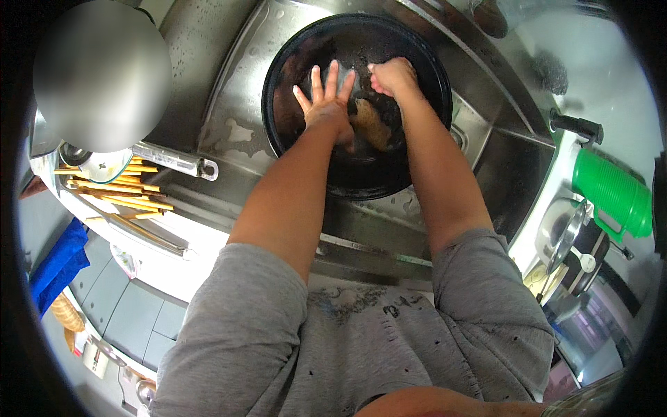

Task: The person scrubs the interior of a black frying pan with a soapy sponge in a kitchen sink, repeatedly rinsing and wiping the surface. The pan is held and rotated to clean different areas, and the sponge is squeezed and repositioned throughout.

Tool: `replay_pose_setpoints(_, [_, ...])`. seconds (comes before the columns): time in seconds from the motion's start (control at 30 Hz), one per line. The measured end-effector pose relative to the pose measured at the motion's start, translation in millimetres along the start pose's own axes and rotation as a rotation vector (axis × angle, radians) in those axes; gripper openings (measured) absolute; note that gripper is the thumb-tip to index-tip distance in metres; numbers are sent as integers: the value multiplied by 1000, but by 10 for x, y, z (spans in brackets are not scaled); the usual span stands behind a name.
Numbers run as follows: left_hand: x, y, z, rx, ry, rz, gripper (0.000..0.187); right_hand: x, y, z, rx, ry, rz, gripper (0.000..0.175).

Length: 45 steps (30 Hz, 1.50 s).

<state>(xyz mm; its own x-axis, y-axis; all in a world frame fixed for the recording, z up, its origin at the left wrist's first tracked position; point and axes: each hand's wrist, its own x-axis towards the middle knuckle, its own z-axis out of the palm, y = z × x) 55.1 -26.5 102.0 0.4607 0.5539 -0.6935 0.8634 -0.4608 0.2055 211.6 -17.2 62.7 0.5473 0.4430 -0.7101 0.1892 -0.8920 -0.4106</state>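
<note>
A large round black pan (359,182) lies tilted across the stainless steel sink before me, its inside wet and shiny. My left hand (328,107) is spread flat on the pan's inner surface, fingers apart, with a pale wet patch under the fingertips. At the right side of the pan, my right hand (394,77) is curled with its fingers bent in; whether something small is inside it is hidden. A yellowish-brown soft-looking piece (371,124) is in the pan between my forearms, touched by neither hand.
Wooden chopsticks (130,193), a glass lid (106,166) and a metal handle (182,160) are at the left. A drain (459,136) shows beside the pan. On the right counter are a green plastic jug (612,193), a metal lid (565,234) and a white spoon (586,261).
</note>
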Motion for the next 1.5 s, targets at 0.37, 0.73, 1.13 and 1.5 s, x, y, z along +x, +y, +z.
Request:
replay_pose_setpoints(0.37, [11,-4,-20,22,0,4,140,20,53,-63,-7,-13,-3,24])
replay_pose_setpoints(0.73, [81,-21,105,12,56,22,145,54,190,-79,-42,-86,17,27])
replay_pose_setpoints(1.13, [21,-7,16,16,11,8,143,-19,370,-3,-297,16,-279,28])
replay_pose_setpoints(1.5, [3,-2,7,8,5,14,147,-448,771,-28,-511,495,-912,9])
